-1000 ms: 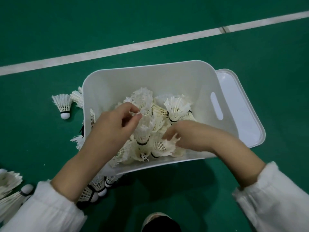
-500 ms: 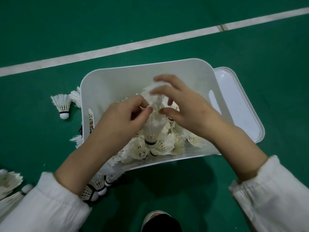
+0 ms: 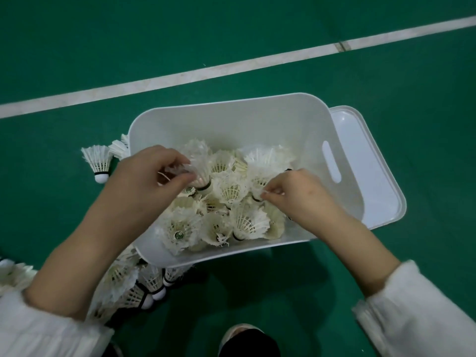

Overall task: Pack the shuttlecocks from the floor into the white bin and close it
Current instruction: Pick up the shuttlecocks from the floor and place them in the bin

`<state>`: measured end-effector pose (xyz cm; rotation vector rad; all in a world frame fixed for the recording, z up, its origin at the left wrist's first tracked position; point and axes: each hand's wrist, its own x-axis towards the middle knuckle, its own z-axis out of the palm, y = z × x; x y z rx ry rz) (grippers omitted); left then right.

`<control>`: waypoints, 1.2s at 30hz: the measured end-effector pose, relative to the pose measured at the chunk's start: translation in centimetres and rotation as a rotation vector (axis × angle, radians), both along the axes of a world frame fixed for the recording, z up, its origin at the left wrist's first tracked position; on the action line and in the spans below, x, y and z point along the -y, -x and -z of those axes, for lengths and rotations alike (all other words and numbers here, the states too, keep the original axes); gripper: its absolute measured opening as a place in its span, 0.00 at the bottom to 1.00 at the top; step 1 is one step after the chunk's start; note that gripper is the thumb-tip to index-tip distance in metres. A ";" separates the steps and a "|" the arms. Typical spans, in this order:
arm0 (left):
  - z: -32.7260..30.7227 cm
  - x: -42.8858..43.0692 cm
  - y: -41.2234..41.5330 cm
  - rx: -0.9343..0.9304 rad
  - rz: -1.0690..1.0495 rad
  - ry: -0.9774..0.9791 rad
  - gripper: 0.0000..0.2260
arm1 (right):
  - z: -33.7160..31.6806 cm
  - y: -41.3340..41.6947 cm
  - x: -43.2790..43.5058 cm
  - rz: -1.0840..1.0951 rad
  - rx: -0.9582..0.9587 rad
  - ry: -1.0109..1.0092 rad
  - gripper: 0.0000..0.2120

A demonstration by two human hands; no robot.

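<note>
green court floor all around, crossed on the slant by a white line in the far part. near the middle, standing on it, the white bin, open, with a slot handle in its right wall. flat on the floor just right of the bin and partly hidden behind it, the lid. white sleeves at both lower corners, bare forearms reaching in over the bin's rim. left hand over the left part of the bin, thumb and fingers curled, pinching the feather skirt of an upright shuttlecock, cork end down. right hand over the right part, fingertips pinched on the feather edge of a second shuttlecock. below both hands, a heap of shuttlecocks covering the bin's bottom, skirts mostly upward. more on the floor: a cluster against the bin's near left corner, partly under the left forearm; a few at the left edge; a lone shuttlecock left of the bin, cork toward the viewer. toe of a shoe at the bottom edge.
</note>
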<state>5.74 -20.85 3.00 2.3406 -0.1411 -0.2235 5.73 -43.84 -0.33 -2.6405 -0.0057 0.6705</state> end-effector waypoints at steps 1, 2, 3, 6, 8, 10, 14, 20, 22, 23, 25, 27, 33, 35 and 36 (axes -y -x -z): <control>0.2 0.0 0.1 0.017 0.000 -0.005 0.02 | 1.0 -0.2 -0.5 -0.019 -0.011 0.024 0.09; 0.3 0.1 0.2 0.031 0.001 -0.014 0.01 | 2.0 -0.5 -1.0 -0.044 -0.034 0.050 0.09; 0.5 0.3 0.3 0.042 0.003 -0.021 0.01 | 2.9 -0.6 -1.4 -0.066 -0.064 0.065 0.09; 0.9 0.5 0.5 0.050 0.040 -0.032 0.01 | 4.1 -1.3 -1.4 -0.089 -0.126 0.034 0.11; 1.2 0.8 0.6 0.054 0.096 -0.067 0.01 | 3.2 -1.5 -0.9 -0.127 -0.144 0.036 0.13; 1.4 1.0 0.5 0.067 0.155 -0.126 0.02 | 1.4 -1.5 -0.1 -0.140 -0.118 0.011 0.17; 1.4 2.1 0.1 0.110 0.253 -0.179 0.05 | -3.1 -0.3 0.4 -0.077 0.244 -0.163 0.17; 0.2 4.2 -0.9 0.163 0.442 -0.173 0.07 | -3.2 -0.7 -0.9 -0.252 0.261 -0.243 0.08; -0.6 4.1 -1.6 0.196 0.515 -0.192 0.10 | -3.2 -0.8 -0.1 -0.201 0.324 -0.217 0.07; -1.1 3.8 -1.9 0.208 0.545 -0.196 0.11 | -3.5 -0.6 0.4 -0.152 0.361 -0.226 0.08; -2.0 3.0 -2.5 0.233 0.630 -0.236 0.14 | -4.2 -0.2 1.5 -0.062 0.405 -0.200 0.07; -2.8 1.8 -2.8 0.276 0.734 -0.327 0.15 | -4.5 0.3 2.5 -0.021 0.426 -0.072 0.07; -2.8 -4.1 -3.0 0.277 0.798 -0.535 0.15 | -2.5 1.0 3.6 0.034 0.262 0.285 0.08; -1.9 -6.3 -2.8 0.269 0.714 -0.522 0.14 | -0.7 0.8 3.2 0.031 0.178 0.287 0.08; -1.5 -7.4 -2.6 0.257 0.665 -0.499 0.13 | 0.3 0.6 2.8 0.030 0.119 0.263 0.08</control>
